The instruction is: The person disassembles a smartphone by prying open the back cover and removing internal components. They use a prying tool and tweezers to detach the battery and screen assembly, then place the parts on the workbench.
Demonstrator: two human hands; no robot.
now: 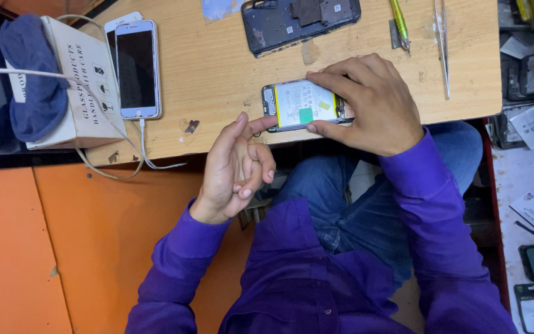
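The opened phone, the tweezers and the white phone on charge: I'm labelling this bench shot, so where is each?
Opened phone (pixel 304 105), head view: on its exposed battery.
Tweezers (pixel 443 46), head view: midway along the metal arms.
White phone (pixel 136 68), head view: centre of its dark screen.

Wooden table (pixel 217 68); opened phone (pixel 301 105); white phone (pixel 137 68); tweezers (pixel 443 43).

A worn wooden tabletop (pixel 217 68) with scuffed patches spans the upper field under even, diffuse light. Beneath and to its left stand flat orange panels (pixel 63 247), while a pale speckled floor (pixel 517 179) strewn with clutter borders the right edge.
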